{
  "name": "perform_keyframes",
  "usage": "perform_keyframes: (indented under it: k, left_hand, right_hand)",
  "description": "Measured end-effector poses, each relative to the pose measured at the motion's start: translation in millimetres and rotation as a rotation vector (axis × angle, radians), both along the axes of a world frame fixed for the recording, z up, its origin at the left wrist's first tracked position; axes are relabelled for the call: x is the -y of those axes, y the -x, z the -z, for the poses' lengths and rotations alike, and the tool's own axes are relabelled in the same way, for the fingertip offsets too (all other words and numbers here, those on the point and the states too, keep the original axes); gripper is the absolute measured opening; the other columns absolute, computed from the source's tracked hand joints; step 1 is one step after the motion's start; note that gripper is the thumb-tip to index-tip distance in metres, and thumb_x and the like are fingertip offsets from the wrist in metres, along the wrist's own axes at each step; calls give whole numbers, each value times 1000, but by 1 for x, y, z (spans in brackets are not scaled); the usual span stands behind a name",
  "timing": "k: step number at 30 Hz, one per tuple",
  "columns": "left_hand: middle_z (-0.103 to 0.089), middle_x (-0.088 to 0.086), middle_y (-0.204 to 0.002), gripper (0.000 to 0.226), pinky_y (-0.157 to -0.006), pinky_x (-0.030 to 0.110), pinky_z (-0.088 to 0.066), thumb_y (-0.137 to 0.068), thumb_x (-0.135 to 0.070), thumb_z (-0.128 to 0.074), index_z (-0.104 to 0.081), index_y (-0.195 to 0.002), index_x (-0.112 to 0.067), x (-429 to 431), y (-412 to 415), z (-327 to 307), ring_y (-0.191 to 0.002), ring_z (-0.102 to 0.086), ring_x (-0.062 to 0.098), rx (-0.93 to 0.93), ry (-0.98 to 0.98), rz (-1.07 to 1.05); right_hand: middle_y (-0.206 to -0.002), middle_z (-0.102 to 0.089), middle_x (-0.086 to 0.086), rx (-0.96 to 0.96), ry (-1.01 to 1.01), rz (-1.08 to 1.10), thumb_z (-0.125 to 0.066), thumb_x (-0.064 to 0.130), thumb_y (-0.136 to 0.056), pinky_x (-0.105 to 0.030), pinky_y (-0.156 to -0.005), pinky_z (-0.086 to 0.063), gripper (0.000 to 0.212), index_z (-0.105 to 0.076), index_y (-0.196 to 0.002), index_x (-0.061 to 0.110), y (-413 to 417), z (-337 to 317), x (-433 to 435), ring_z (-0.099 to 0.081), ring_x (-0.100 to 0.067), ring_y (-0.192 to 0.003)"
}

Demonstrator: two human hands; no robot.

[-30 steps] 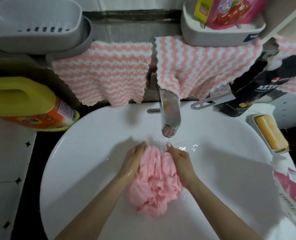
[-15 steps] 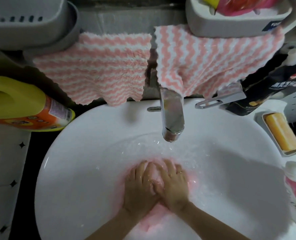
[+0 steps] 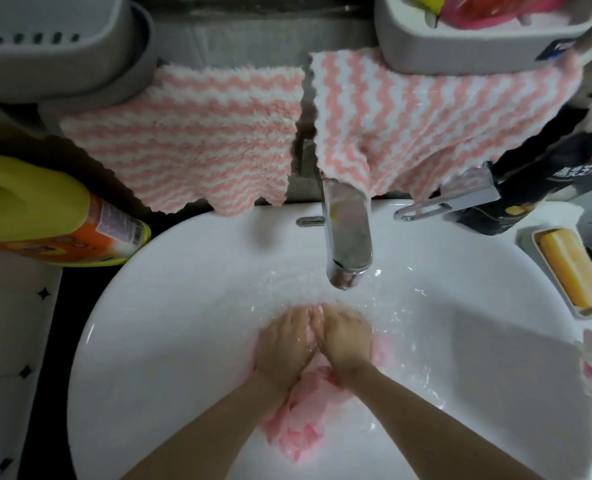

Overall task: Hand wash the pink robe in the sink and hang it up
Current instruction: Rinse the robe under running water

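Atop one robe (image 3: 301, 424), two hands (image 3: 284, 341) (image 3: 348, 337)

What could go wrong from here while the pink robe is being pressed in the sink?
1. The left hand and right hand press the pink robe into rippling water in the sink. A hard push could slosh water over the rim toward the soap bar.
2. The striped towel hangs down to the faucet, so splashes may soak its lower edge.
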State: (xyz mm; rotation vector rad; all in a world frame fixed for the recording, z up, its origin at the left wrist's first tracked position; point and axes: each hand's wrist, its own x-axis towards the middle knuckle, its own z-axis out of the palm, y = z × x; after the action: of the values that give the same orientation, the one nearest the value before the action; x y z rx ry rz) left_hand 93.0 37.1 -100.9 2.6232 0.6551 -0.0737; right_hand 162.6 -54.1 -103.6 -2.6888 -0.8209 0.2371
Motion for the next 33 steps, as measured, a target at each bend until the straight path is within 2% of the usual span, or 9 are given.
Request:
perform_keyframes:
  k: [4,8,10,12,14,16,21,30,33]
  left_hand:
    - [-53,0,-111,38,-86,32,-44,-82,-38,-57,-51,-112,-18,-11,-3,-33,-106,-55,21,-136,380,-114]
    - [-59,-15,-102,50,-79,21,-47,-77,-59,-54,-47,-119,-33,-21,22,-85,-87,-62,2,131,858,-332]
    - [-52,-16,-107,54,-77,28,-49,-80,-63,-52,-43,-125,-36,-17,36,-88,-82,-62,6,73,546,-250]
    - [-40,-10,-125,70,-81,36,-48,-70,-71,-52,-40,-129,-35,-14,54,-70,-101,-57,15,15,116,-21]
    - [-37,6,-144,91,-93,54,-39,-62,-84,-44,-41,-134,-30,-6,70,-50,-123,-43,28,-104,26,74]
    - [-35,18,-147,98,-96,60,-36,-61,-85,-44,-37,-138,-25,5,79,-33,-129,-37,32,-113,28,76]
    - [-50,10,-136,83,-83,42,-47,-58,-65,-54,-46,-128,-21,23,75,-16,-110,-55,29,-60,5,41]
    - [-52,6,-81,34,-62,36,-37,-67,-43,-44,-45,-92,-19,13,46,8,-73,-45,26,77,-173,-41]
    - [-60,8,-85,31,-63,38,-46,-72,-40,-43,-51,-92,-17,6,39,17,-77,-55,29,10,-163,-7]
  right_hand:
    - [-65,-62,3,-444,-150,227,-26,65,-83,-30,-58,-41,54,-63,-81,25,-3,-33,1,-58,-16,-63]
    - [-55,-51,7,-732,-545,383,-50,47,-93,-27,-62,-45,17,-62,-101,39,4,-81,25,-48,-8,-51]
    - [-70,-57,12,-621,-500,330,-51,47,-92,-27,-66,-47,20,-61,-107,38,16,-88,31,-52,-4,-61]
    - [-113,-57,9,-339,-266,153,-45,61,-85,-32,-83,-47,44,-55,-123,42,29,-77,35,-53,-9,-97]
    - [-147,-39,-2,-236,-91,-16,-34,72,-83,-47,-104,-36,59,-45,-135,44,43,-54,40,-38,-26,-129]
    - [-157,-25,-1,-225,-7,-123,-28,74,-87,-57,-108,-22,60,-37,-139,47,54,-36,43,-26,-33,-140]
    - [-141,-49,0,-118,-42,-172,-46,60,-78,-55,-88,-48,57,-45,-129,37,61,-10,44,-56,-40,-114]
    - [-92,-67,-8,95,-81,-59,-38,48,-84,-35,-73,-47,37,-55,-97,19,38,19,20,-60,-30,-79]
    - [-72,-68,-8,153,-54,3,-19,47,-98,-31,-60,-53,64,-69,-79,12,28,19,6,-63,-28,-59]
